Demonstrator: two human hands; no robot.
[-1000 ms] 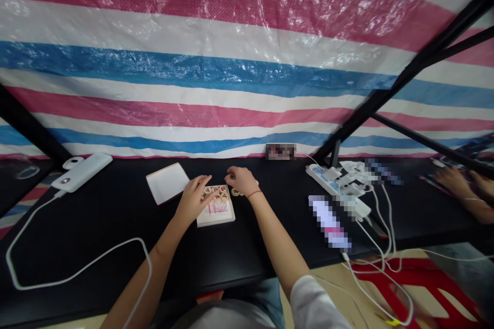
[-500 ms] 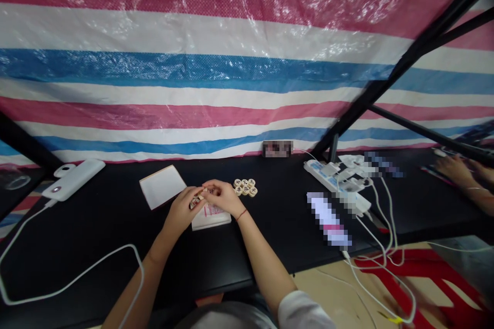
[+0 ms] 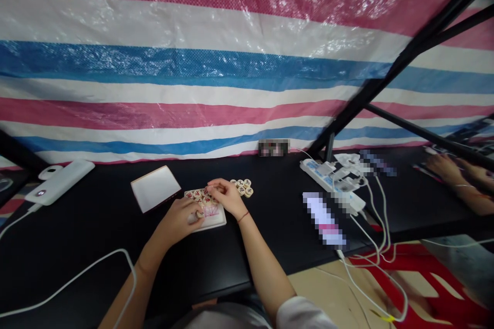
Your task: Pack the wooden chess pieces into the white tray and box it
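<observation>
A shallow white plastic tray [image 3: 211, 225] lies on the black table in front of me. Round xiangqi pieces [image 3: 197, 194] with red characters sit in rows along its far side, and pink print shows on its bare near part. My left hand [image 3: 181, 220] is at the tray's left edge, thumb and fingers closed around a xiangqi piece [image 3: 199, 214]. Over the far right corner, my right hand [image 3: 227, 199] pinches at a piece in the row, mostly hidden by the fingers. Just beyond that hand stands a group of pieces with black characters [image 3: 243, 186].
A white-lined box lid [image 3: 155, 188] lies left of the tray. A white power bank [image 3: 62, 182] with a cable is farther left. To the right are a phone [image 3: 324, 220], a power strip [image 3: 332, 182] with tangled cables, and another person's hands [image 3: 447, 170].
My hands, together over the tray before, have moved apart. The left came nearer to me with a piece; the right stays at the far side. The row of red pieces is now uncovered.
</observation>
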